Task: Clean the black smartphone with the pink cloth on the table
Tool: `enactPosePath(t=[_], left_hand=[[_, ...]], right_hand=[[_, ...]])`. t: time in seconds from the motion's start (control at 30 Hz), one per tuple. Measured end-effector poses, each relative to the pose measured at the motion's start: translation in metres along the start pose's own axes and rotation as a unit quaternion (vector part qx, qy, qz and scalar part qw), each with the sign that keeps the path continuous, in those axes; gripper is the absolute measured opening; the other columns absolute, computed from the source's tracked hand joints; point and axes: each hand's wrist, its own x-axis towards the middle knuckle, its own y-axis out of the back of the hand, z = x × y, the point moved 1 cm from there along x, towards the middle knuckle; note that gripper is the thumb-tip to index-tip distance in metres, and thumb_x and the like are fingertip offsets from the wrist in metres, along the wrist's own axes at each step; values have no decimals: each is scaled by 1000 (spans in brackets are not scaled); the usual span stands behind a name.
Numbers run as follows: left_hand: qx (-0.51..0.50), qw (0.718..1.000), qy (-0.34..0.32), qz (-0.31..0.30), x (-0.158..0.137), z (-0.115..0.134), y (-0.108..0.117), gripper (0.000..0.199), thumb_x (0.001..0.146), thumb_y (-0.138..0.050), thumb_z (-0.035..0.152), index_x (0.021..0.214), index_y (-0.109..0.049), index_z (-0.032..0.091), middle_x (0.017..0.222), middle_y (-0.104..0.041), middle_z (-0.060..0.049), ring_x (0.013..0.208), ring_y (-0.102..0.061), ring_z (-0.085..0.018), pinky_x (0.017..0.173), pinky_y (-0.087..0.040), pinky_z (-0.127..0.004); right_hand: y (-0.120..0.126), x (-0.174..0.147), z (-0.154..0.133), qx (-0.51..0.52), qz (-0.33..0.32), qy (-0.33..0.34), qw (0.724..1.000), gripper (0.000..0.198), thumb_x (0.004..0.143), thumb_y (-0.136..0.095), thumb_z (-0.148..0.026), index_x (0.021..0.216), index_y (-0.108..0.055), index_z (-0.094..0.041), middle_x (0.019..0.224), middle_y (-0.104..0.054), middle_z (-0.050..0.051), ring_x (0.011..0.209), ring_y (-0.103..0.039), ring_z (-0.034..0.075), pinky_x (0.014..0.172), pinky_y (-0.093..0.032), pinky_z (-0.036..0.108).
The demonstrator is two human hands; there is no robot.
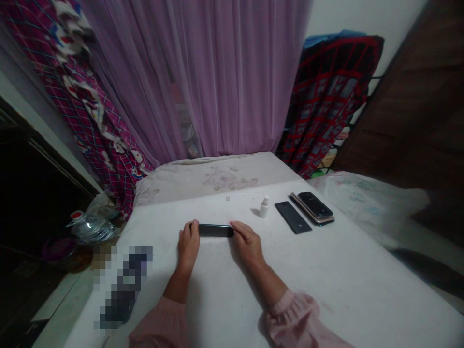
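A dark smartphone (216, 230) is held sideways, low over the white-covered table (232, 290). My left hand (189, 245) grips its left end, the thumb on the near edge. Its right end is in my right hand (249, 243), fingers closed round the edge. Beyond my right hand stands a small white spray bottle (264, 208), upright. To the right of the bottle lies a flat dark phone (293, 217), and beside that a stack of phones (314, 207) with a black one on top.
A pixelated dark object (126, 287) lies at the table's left edge. A small greyish square (227, 198) sits near the back. Behind the table hang purple curtains (239, 77). A clear plastic container with a red cap (90, 227) stands off to the left.
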Motion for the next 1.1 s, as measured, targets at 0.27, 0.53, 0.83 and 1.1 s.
enactPosePath(t=[0.27, 0.53, 0.83, 1.1], left_hand=[[168, 969, -176, 37, -25, 19, -7, 41, 93, -46, 26, 133, -53, 17, 149, -41, -17, 141, -31, -35, 113, -16, -63], [218, 922, -319, -36, -41, 30, -24, 51, 93, -50, 28, 141, -43, 10, 143, -50, -16, 137, -39, -31, 114, -29, -49], [246, 906, -343, -28, -34, 23, -27, 47, 95, -42, 22, 139, -43, 6, 140, -52, -17, 133, -44, -30, 114, -30, -48], [257, 899, -354, -32, -32, 25, -26, 48, 93, -39, 15, 140, -43, 4, 138, -53, -17, 131, -45, -31, 114, -29, -47]], right_hand=[[-2, 3, -1, -17, -4, -3, 1000, 30, 87, -51, -25, 107, -73, -26, 108, -73, 7, 102, -67, 22, 92, -54, 43], [-6, -1, 0, -14, -6, -9, 1000, 36, 89, -47, -25, 118, -68, -23, 118, -69, 8, 112, -63, 21, 100, -49, 42], [-9, -27, 8, -74, -34, -87, 993, 46, 91, -40, -26, 132, -58, -16, 124, -66, 13, 114, -61, 25, 101, -47, 44], [-25, -19, -5, -43, 18, -114, 992, 51, 90, -38, -23, 140, -48, -15, 140, -53, 12, 129, -50, 24, 108, -41, 43]])
